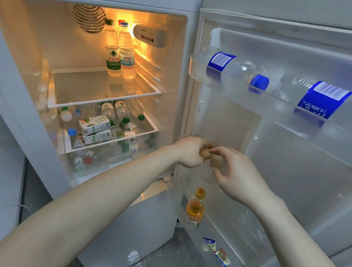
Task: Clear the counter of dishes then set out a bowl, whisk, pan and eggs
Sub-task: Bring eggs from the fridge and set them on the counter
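Both my arms reach into the open fridge, at the inner edge of its door. My left hand is closed around a brown egg. My right hand is right beside it, with its fingers curled around a second brown egg. The two eggs nearly touch between my hands. Most of each egg is hidden by fingers. No bowl, whisk or pan is in view.
The top door shelf holds two lying water bottles with blue labels. An orange juice bottle stands in the low door shelf. Inside the fridge are upright water bottles, lying bottles and milk cartons on glass shelves.
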`<state>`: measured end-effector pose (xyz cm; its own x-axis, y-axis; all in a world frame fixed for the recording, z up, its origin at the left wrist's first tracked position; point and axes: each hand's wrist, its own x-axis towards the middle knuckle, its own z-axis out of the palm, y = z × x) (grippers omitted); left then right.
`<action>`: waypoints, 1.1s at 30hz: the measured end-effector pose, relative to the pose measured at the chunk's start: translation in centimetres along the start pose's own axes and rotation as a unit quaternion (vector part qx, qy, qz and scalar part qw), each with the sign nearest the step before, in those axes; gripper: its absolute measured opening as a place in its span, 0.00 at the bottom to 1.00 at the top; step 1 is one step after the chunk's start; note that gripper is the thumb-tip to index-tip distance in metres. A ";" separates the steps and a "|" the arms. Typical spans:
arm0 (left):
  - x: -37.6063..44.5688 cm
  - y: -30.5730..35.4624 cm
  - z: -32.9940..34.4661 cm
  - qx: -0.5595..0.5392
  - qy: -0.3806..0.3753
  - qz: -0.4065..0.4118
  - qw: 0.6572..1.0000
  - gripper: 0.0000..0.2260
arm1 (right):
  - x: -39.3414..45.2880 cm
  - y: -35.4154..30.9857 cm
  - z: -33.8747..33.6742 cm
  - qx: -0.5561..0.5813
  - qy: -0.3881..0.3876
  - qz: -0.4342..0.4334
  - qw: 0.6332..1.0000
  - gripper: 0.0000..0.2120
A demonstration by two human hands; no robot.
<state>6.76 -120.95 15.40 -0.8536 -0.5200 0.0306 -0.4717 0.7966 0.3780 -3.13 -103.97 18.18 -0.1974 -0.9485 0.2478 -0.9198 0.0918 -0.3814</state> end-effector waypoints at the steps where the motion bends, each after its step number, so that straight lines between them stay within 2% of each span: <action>1: 0.2 0.0 -0.1 -0.002 -0.008 -0.005 1.000 0.17 | 0.5 -0.1 0.1 -0.022 -0.038 0.014 0.999 0.21; 4: 0.8 -0.2 -0.4 -0.005 -0.028 -0.020 0.999 0.19 | 2.0 -0.4 0.5 -0.065 -0.111 0.046 0.991 0.22; 7: 1.3 -0.5 -0.7 -0.020 -0.036 -0.029 0.999 0.19 | 3.1 -0.6 0.6 -0.089 -0.142 0.067 0.983 0.21; 11: 1.4 -1.2 -0.3 -0.026 -0.010 -0.033 0.999 0.19 | 4.0 -0.5 0.6 -0.093 -0.175 0.093 0.976 0.22; 16: 0.0 -1.9 0.2 -0.102 0.095 -0.049 0.989 0.19 | 4.9 -0.9 1.0 -0.129 -0.185 0.115 0.967 0.25; 19: -1.9 -1.6 -0.1 -0.191 0.165 -0.059 0.966 0.17 | 5.8 -1.0 1.7 -0.165 -0.203 0.118 0.958 0.20; 22: -4.4 -1.6 -0.7 -0.256 0.201 -0.076 0.943 0.15 | 6.7 -1.1 2.0 -0.183 -0.210 0.124 0.952 0.18; 27: -8.8 -2.1 -1.3 -0.347 0.226 -0.116 0.903 0.15 | 6.7 -1.2 2.6 -0.182 -0.180 0.115 0.960 0.14; 33: -15.0 -1.3 -1.7 -0.416 0.249 -0.131 0.865 0.15 | 3.3 -1.6 0.9 -0.066 -0.049 0.075 0.994 0.10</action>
<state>20.59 -114.71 15.97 -0.4423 -0.8827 0.1587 -0.1360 0.2410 0.9610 -2.06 -107.53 18.82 -0.3083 -0.9453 0.1063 -0.9199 0.2677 -0.2867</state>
